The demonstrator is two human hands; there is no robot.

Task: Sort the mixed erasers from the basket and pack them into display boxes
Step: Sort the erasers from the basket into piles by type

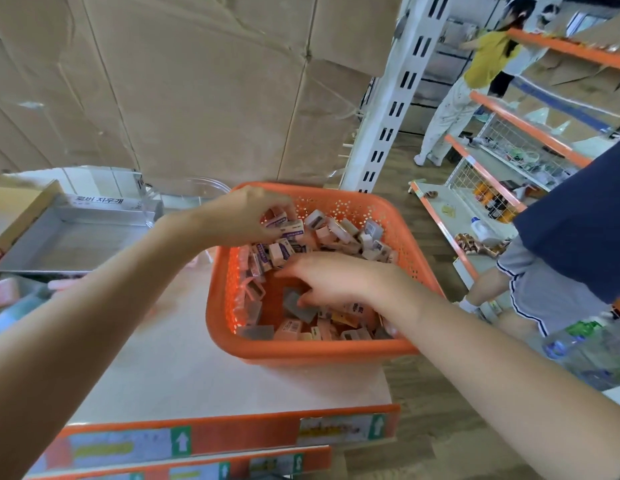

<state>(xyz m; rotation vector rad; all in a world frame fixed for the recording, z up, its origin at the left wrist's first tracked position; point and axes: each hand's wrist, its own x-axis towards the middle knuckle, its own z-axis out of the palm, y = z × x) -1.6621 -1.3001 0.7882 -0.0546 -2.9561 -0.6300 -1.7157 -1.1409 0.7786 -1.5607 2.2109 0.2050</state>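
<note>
Left hand (246, 216), reaching over from an open grey display box (76, 244) with a Korean label, closes its fingers round a few pale erasers (284, 225) in purple-printed sleeves above the far side of the orange perforated basket (301, 355). The basket sits on a white shelf (183, 368) and holds a jumbled heap of erasers (343, 233): cream, pink and grey blocks, most in paper sleeves, some bare. Right hand (339, 282) dips into the basket's near half, fingertips bent down onto a flat grey eraser (301, 311); whether it grips the piece cannot be told. At far right stands a person in a navy top (578, 220).
</note>
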